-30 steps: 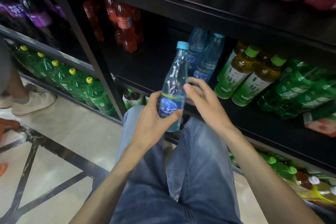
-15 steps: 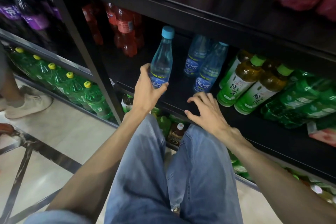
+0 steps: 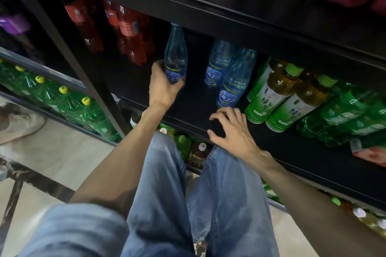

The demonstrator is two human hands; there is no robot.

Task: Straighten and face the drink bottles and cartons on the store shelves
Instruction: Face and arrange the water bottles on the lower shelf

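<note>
Dark shelf point(image 3: 292, 152): left hand point(image 3: 161, 87) grips blue bottle point(image 3: 175, 56) (upright).

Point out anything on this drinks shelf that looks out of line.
The blue bottle gripped by the left hand stands alone, apart from the two matching blue bottles, with bare shelf between them. The right hand rests on the shelf edge. Nothing looks spilled or damaged.

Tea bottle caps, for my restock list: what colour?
Green, on the tea bottles in the head view.
</note>
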